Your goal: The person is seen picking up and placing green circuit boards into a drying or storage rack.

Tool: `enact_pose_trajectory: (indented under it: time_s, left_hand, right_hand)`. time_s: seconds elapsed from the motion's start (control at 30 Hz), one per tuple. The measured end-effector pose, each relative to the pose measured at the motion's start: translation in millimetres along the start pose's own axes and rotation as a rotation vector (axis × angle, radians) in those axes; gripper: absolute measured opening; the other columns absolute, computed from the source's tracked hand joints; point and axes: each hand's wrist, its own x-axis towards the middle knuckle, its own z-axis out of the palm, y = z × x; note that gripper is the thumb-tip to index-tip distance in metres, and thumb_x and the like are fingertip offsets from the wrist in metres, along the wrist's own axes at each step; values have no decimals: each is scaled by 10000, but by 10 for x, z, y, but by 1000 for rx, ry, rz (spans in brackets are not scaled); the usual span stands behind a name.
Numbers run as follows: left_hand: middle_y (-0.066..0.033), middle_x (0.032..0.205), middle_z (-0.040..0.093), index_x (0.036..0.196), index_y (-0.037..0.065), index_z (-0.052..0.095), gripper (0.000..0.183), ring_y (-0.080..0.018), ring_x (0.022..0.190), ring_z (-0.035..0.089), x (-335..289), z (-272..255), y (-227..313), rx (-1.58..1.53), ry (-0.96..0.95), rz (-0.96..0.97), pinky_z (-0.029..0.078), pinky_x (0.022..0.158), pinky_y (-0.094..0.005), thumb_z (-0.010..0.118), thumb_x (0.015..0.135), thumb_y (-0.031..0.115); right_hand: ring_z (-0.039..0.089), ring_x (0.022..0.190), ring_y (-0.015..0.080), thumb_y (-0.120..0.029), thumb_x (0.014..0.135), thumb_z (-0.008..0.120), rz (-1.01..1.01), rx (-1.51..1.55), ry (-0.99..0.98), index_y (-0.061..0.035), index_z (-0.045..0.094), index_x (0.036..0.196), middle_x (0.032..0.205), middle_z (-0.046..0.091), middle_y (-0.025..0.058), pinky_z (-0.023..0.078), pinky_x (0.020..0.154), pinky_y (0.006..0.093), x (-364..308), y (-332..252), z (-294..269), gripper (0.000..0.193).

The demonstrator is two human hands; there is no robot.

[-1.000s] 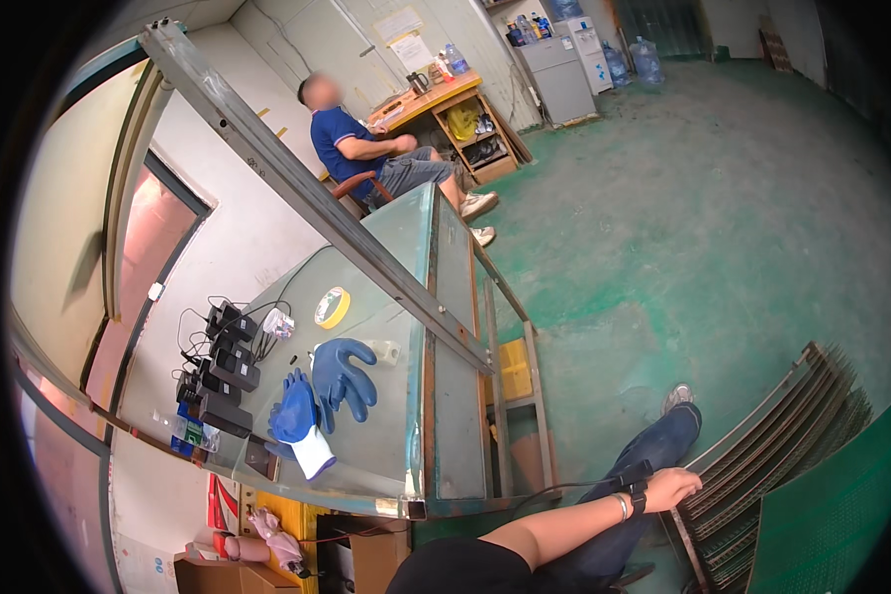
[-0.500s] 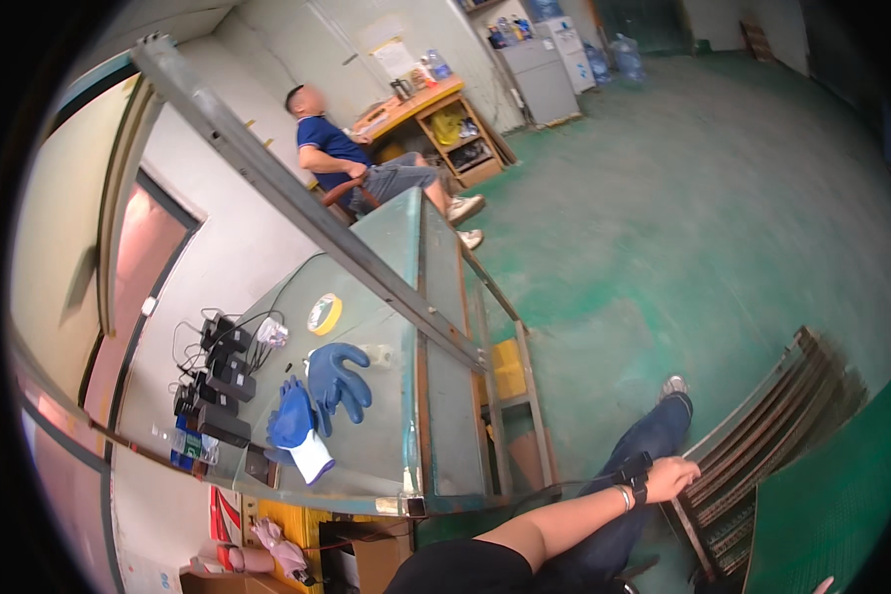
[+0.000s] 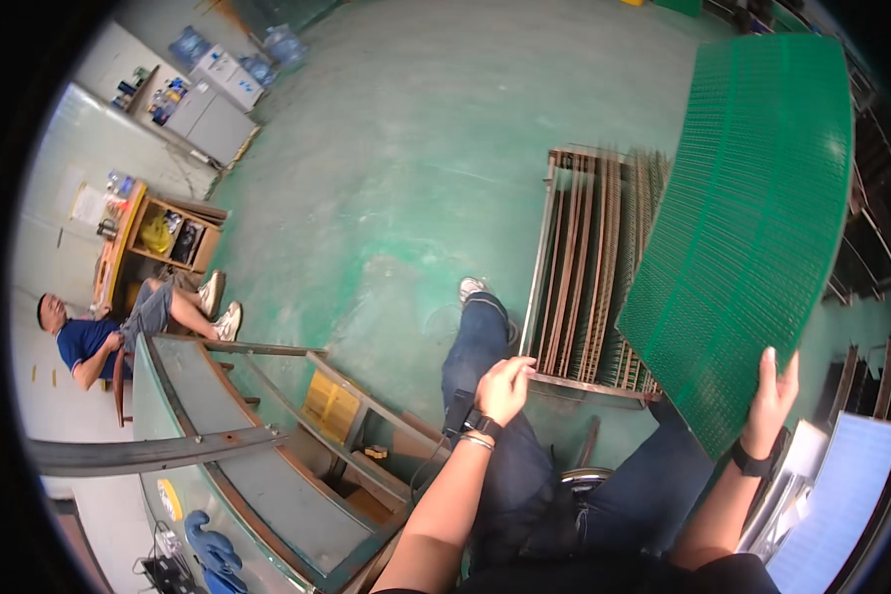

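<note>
In my right hand [image 3: 770, 406] is the near edge of a large green sheet [image 3: 742, 218] covered in rows of small marks or holes, thumb on its face. The sheet is tilted and slightly bowed, and it overlaps the right side of a low metal rack [image 3: 537, 267]. That rack has many brown, toothed slats running away from me. My left hand [image 3: 505, 388] is closed on the rack's near left corner, fingertips pinching the frame. Dark bands circle both wrists. Part of the rack is hidden under the sheet.
At left stands a glass-topped bench [image 3: 238, 445] with a metal bar [image 3: 158, 455] and blue gloves [image 3: 211, 544]. A person [image 3: 89, 342] sits beyond it near a wooden desk [image 3: 119, 247]. Pale blue panels [image 3: 841, 495] lean at lower right. My legs straddle a round stool [image 3: 586, 477].
My view has swung right, so the rack and bench appear further left. The green sheet and my right hand have come into full view. My left hand stays at the rack's corner.
</note>
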Motion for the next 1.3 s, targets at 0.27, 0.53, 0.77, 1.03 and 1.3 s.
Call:
enact_pose_trajectory:
  time_s: [0.27, 0.53, 0.77, 1.03, 1.3]
  left_hand:
    - [-68, 823, 679, 957, 46, 635, 179, -241, 807, 639, -15, 13, -19, -23, -7, -28, 493, 735, -314, 496, 845, 27]
    - [-85, 841, 677, 947, 31, 644, 174, -227, 814, 651, 12, 6, 13, -34, -18, -55, 490, 740, -298, 497, 854, 24]
    - [-81, 818, 676, 949, 36, 645, 174, -224, 802, 650, 7, 38, -2, -24, -24, -40, 489, 734, -299, 500, 852, 32]
    - [-73, 814, 674, 956, 50, 639, 170, -223, 780, 641, 9, 32, 13, 2, -33, -42, 490, 708, -297, 510, 849, 24]
    - [-47, 788, 670, 945, 89, 644, 160, -235, 732, 620, -21, 23, -30, 10, -10, -34, 490, 641, -332, 524, 839, 79]
  right_hand:
    - [543, 996, 163, -77, 917, 507, 30, -194, -108, 77, 471, 1218, 1106, 596, 142, 415, 885, 277, -132, 654, 486, 341]
    - [508, 1160, 254, 15, 882, 468, 33, -307, -159, 52, 421, 1287, 1236, 531, 198, 365, 984, 308, -219, 1105, 778, 410]
    - [516, 1151, 293, 27, 857, 484, 30, -380, -144, 17, 421, 1293, 1231, 527, 215, 388, 971, 335, 113, 1442, 782, 441]
    - [510, 1126, 347, 44, 819, 494, 2, -546, -182, -22, 418, 1298, 1215, 525, 220, 406, 961, 380, 369, 1595, 1210, 489]
    - [495, 1149, 353, 47, 831, 494, 133, -525, -251, -26, 370, 1335, 1240, 500, 238, 403, 959, 374, 248, 1413, 1352, 524]
